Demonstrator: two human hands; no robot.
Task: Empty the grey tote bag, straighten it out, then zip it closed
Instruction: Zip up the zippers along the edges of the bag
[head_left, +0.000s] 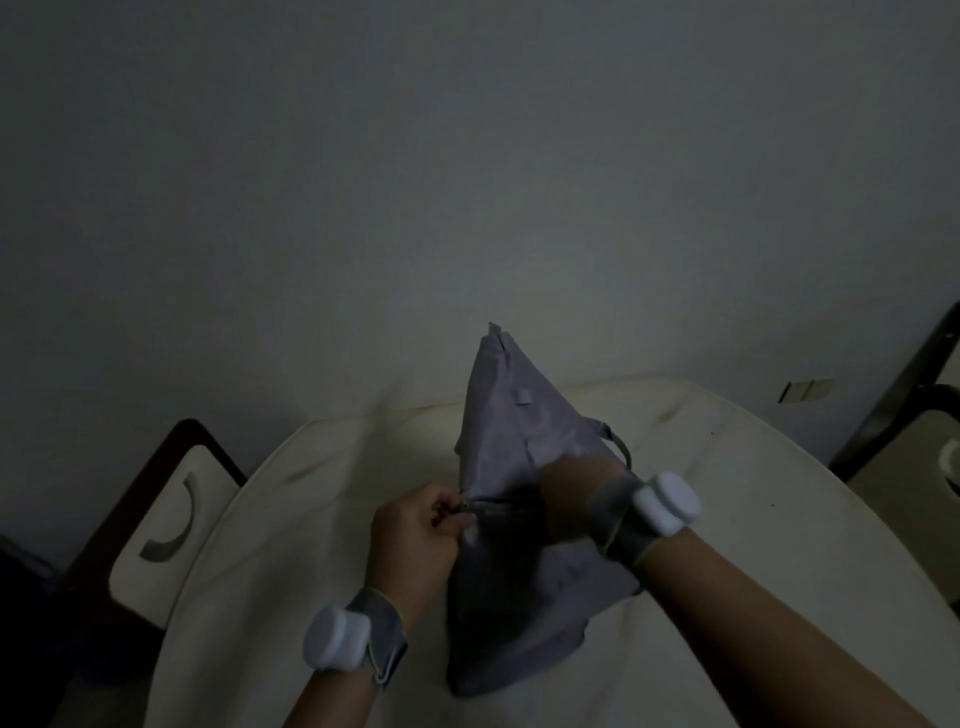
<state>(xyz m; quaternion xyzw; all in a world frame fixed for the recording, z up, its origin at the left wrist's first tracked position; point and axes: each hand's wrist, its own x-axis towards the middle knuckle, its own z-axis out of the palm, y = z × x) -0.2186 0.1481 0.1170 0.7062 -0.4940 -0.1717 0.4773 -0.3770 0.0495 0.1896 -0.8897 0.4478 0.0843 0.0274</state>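
Pinching the zipper end, the left hand (415, 525) anchored the grey tote bag (511, 519), which lay rumpled on the desk (727, 519). The right hand (571, 501) gripped the bag's mouth beside it, apparently tensioning the zip for closing.

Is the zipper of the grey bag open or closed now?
Cannot tell: both hands, left hand and right hand, cover the grey tote bag opening; dim picture.

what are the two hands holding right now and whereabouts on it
Both hold the grey tote bag at its zipper line: the left hand pinches the end nearest it, the right hand grips the fabric at the other end.
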